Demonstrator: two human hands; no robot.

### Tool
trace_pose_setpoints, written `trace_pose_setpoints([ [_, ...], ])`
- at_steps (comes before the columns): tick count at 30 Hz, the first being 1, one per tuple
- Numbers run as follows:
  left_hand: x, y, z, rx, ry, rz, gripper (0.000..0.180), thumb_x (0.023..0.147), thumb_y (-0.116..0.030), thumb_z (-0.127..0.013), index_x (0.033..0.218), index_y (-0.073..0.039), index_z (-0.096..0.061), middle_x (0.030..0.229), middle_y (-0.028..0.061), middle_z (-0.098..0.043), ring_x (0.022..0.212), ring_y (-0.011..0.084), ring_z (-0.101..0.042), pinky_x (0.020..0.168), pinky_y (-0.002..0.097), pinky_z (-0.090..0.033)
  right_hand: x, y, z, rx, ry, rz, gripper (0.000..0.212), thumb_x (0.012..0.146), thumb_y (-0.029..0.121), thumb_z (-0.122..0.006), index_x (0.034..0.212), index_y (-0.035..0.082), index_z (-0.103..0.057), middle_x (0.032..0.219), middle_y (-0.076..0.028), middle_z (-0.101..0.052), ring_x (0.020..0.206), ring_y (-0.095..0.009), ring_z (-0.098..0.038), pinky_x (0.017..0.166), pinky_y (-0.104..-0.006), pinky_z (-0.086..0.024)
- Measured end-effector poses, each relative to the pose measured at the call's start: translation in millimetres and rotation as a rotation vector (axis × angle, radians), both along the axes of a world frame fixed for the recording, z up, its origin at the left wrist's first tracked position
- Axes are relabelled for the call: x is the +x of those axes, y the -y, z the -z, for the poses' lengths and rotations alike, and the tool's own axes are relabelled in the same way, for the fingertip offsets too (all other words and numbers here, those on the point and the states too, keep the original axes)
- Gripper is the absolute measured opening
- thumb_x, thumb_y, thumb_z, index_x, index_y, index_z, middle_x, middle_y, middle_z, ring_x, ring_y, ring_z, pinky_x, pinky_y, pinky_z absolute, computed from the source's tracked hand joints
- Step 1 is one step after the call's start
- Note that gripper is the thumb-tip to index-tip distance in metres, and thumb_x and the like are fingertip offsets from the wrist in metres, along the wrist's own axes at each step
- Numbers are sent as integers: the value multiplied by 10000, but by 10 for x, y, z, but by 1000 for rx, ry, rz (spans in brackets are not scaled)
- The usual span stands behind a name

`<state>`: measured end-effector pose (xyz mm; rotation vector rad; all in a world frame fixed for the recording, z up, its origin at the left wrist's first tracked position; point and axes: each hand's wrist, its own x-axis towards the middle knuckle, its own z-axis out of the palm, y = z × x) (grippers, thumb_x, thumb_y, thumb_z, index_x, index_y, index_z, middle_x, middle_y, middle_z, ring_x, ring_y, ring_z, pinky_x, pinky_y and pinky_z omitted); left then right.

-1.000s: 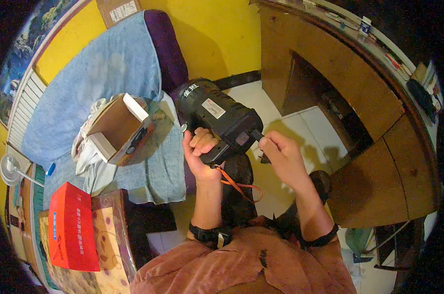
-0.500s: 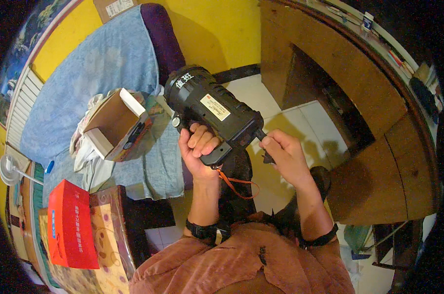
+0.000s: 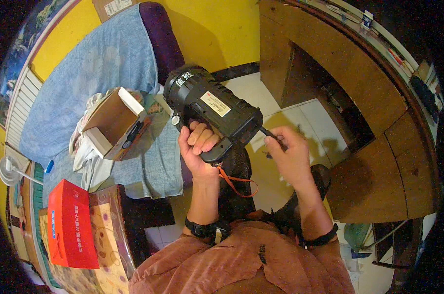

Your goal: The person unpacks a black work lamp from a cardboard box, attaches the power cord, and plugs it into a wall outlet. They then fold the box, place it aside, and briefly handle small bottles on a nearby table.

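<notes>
Head view: holding the black flashlight (image 3: 217,113) up over the floor (image 3: 246,93) beside the sofa (image 3: 162,41), already clamped by its handle (image 3: 216,155) in the left hand (image 3: 197,144); pinching a black strip (image 3: 267,132) at its rear with the right hand (image 3: 290,153), cannot tell if attached or pulled free; not yet letting go of either piece

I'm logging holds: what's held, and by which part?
Left grip: black flashlight, by its handle. Right grip: dark strip at the flashlight's rear, exact part unclear.
</notes>
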<state>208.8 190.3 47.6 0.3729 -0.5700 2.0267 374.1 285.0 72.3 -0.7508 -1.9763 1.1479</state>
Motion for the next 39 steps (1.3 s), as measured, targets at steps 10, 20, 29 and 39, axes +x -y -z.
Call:
trace_pose_setpoints([
  [10,1,-16,-8,-19,-7,-19,168,891,-172,-439,763,-79,-381,601,-16,-409,481,91,-391,528,268,-374,-6,39,-98,349,19,113,159,707,122,-654,807,50,-554,767,-113,-594,679,-300,-587,590,-369,-455],
  [20,12,-20,-15,-17,-52,-54,165,897,-169,-431,771,-70,-393,603,-8,-423,475,92,-401,528,272,-372,-40,59,-77,408,12,144,164,696,122,-656,792,46,-548,763,-121,-587,685,-310,-582,593,-387,-448],
  [29,54,-52,-18,-41,-125,-127,170,908,-175,-419,816,-38,-459,603,-7,-428,471,89,-415,522,270,-372,-45,71,-140,388,118,159,167,715,144,-642,787,37,-536,776,-131,-592,707,-326,-582,615,-406,-447],
  [39,85,13,198,-145,-116,-95,152,901,-169,-425,814,-54,-472,573,-46,-373,462,71,-385,513,257,-348,-14,44,4,335,235,75,181,725,156,-640,791,17,-546,779,-162,-604,722,-346,-584,640,-417,-448],
])
